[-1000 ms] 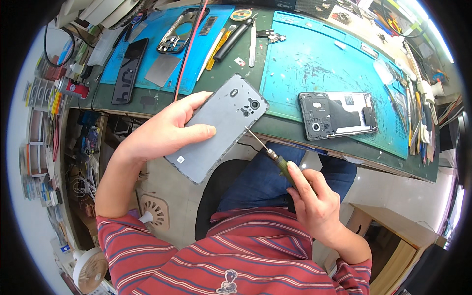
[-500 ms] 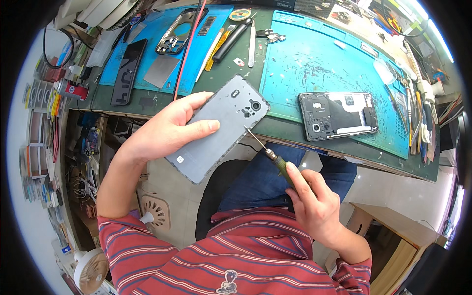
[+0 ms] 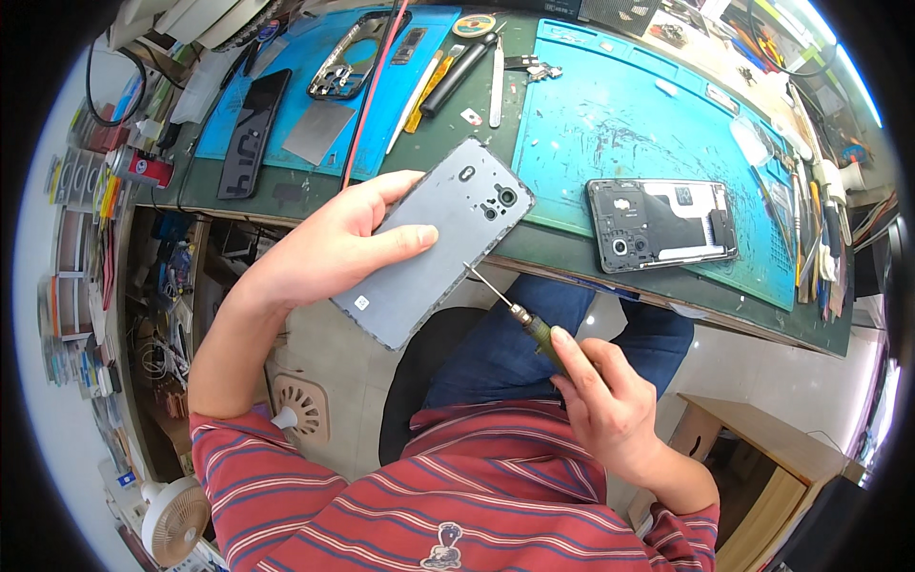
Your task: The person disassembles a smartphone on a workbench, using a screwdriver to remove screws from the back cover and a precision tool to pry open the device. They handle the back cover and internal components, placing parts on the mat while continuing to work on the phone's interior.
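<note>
My left hand (image 3: pixel 357 234) is closed on the edge of a grey phone back cover (image 3: pixel 448 229), thumb lying flat on its face. Camera openings sit near the cover's upper right corner, and dark residue runs along its edges. In my right hand (image 3: pixel 610 400) is a slim green-handled prying tool (image 3: pixel 536 329) with a thin metal shaft. Its tip meets the cover's right-hand long edge. On the bench to the right lies an opened phone (image 3: pixel 662 224), its inner parts showing.
A blue work mat (image 3: pixel 581 124) lies under part of the opened phone. Another blue mat (image 3: pixel 295 105) at the left bears a dark phone (image 3: pixel 254 133), a metal phone frame (image 3: pixel 348 62) and a grey plate. White tweezers (image 3: pixel 497 86) lie between the mats. Hand tools (image 3: pixel 824 238) crowd the right edge.
The tool's tip has slid down along the cover's edge, toward its lower end. The view has shifted slightly; both hands keep their holds.
</note>
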Demonstrator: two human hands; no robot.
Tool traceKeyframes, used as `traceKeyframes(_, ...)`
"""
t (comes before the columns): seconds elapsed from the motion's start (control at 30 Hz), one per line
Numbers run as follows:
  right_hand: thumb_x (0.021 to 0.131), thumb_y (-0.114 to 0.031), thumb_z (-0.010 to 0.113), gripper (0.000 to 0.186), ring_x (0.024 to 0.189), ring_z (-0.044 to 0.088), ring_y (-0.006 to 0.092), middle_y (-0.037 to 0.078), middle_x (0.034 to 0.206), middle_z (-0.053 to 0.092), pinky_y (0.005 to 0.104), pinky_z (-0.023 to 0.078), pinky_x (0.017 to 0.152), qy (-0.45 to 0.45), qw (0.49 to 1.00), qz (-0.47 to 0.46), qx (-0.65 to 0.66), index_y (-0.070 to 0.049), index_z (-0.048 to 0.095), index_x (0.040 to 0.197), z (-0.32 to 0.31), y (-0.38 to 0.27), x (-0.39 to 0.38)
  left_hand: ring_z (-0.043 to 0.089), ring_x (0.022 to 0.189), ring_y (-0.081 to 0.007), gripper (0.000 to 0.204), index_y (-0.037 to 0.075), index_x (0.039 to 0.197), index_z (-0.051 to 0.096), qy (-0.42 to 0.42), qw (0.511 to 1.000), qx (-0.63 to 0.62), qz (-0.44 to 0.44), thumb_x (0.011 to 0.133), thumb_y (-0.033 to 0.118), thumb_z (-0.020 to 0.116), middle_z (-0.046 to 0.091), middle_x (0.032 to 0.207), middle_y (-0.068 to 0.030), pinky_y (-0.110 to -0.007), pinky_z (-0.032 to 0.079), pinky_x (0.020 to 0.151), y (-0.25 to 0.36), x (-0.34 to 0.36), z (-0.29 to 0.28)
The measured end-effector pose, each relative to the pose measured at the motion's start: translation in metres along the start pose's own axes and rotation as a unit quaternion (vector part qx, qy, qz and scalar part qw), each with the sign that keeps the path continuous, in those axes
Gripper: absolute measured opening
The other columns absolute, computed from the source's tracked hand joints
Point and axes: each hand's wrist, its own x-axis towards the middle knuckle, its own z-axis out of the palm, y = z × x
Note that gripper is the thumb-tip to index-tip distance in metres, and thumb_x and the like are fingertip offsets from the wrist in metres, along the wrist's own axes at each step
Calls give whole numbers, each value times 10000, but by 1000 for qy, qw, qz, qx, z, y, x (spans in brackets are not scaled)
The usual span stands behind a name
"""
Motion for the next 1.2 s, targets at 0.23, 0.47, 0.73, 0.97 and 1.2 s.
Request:
traceKeyframes(0.23,798,-4,845,648,703,639,172,53,1006,653,304,538,588,-20,1000,-20,-4,-146,746,1423,0,-2,-5,671,1214,-129,610,-47,1577,487,4,1000,-1,11,1068,196,721,688,1398,-93,-314,563,1030,-1,0,2)
traceKeyframes(0.47,784,47,830,663,741,672,203,77,1015,658,329,565,622,-1,1000,7,-6,-116,739,1420,-4,0,1,672,1215,-131,607,-51,1575,488,2,1000,4,13,1069,190,721,688,1400,-97,-315,564,1033,-2,1,2)
traceKeyframes(0.73,766,24,802,682,716,646,181,66,1032,659,309,548,607,-20,1000,-18,-7,-139,748,1427,-1,-2,-4,680,1199,-128,606,-50,1570,495,10,1000,-5,11,1065,193,725,696,1384,-91,-309,571,1019,-1,3,4)
traceKeyframes(0.97,784,14,810,665,696,630,171,58,1025,652,299,538,591,-21,999,-26,6,-146,749,1427,-1,-1,-5,686,1181,-123,604,-49,1568,499,10,1000,-10,4,1064,190,729,705,1366,-89,-307,577,1004,2,3,4)
traceKeyframes(1.2,769,40,850,691,769,681,239,106,1063,674,343,567,632,-55,998,-25,15,-100,720,1433,-6,-3,-5,691,1171,-126,615,-49,1566,503,10,1000,-7,7,1057,201,741,708,1364,-90,-309,579,998,2,3,4)
